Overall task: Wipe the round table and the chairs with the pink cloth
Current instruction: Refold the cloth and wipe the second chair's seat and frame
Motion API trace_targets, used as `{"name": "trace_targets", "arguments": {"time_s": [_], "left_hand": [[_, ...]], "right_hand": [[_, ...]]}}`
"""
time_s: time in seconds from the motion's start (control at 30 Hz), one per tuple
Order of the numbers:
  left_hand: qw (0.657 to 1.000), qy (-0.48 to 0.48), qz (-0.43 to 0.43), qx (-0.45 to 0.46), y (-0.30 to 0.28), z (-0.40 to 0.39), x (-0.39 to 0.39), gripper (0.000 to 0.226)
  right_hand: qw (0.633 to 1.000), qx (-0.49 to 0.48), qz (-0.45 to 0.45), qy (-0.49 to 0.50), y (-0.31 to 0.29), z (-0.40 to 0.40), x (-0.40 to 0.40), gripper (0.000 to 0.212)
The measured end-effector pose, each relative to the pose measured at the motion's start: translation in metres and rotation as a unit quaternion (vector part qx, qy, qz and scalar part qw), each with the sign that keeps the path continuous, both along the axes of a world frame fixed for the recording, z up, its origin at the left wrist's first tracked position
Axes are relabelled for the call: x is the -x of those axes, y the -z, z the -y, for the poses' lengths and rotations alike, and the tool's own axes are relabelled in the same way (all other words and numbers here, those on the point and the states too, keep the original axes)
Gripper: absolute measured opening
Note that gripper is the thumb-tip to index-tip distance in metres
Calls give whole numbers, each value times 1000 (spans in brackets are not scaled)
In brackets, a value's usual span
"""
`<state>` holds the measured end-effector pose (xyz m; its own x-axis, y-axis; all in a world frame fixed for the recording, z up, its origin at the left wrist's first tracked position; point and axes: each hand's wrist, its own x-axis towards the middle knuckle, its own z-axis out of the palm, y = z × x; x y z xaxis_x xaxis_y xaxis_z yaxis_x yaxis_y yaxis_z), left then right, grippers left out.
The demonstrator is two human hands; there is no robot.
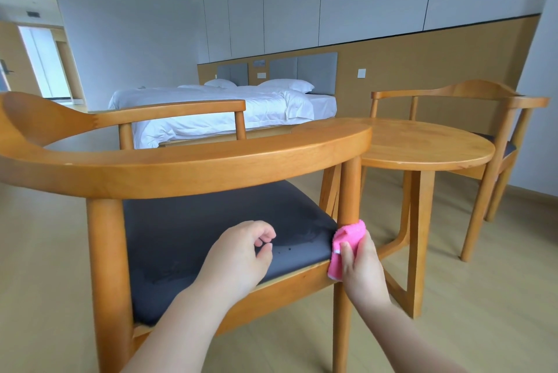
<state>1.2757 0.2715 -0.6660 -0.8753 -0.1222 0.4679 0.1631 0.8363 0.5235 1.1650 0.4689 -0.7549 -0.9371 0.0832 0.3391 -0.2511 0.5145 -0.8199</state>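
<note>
I see a wooden armchair [187,161] filling the left and middle of the view, its curved back rail nearest me and its dark padded seat [211,236] below. My left hand [238,255] hovers over the front part of that seat, fingers loosely curled and holding nothing; I cannot tell whether it touches the cushion. Just right of it, at the seat's right corner, my right hand [360,264] grips the pink cloth [347,247], thumb on the near side and fingers wrapped behind, pressing it around the chair's upright post [350,191] where the post meets the seat frame. Behind the armchair, farther back in the room, stands a bed [229,106] with white sheets and pillows against a wood-panelled wall. To the right of the armchair, touching or nearly touching the end of its back rail, is the round wooden worktop [422,143]. Beyond the worktop, at the far right, a second wooden chair [483,100] faces it. Pale wood flooring [483,282] lies under everything.
</note>
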Motion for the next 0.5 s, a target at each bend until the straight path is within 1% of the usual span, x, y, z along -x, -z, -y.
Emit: {"name": "trace_targets", "arguments": {"time_s": [0.1, 0.23, 0.33, 0.4, 0.5], "left_hand": [[1000, 1, 1, -1, 0, 3, 0, 19], [1000, 2, 6, -1, -1, 6, -2, 20], [1000, 5, 13, 0, -2, 5, -4, 20], [1000, 5, 12, 0, -3, 6, -6, 20], [1000, 6, 13, -9, -4, 5, -7, 20]], "right_hand": [[999, 14, -34, 6, -25, 4, -1, 38], [996, 19, -85, 7, -88, 10, 5, 31], [995, 24, -100, 6, -128, 14, 13, 26], [995, 27, -100, 7, -136, 16, 16, 24], [992, 8, -124, 5, -128, 14, 14, 22]]}}
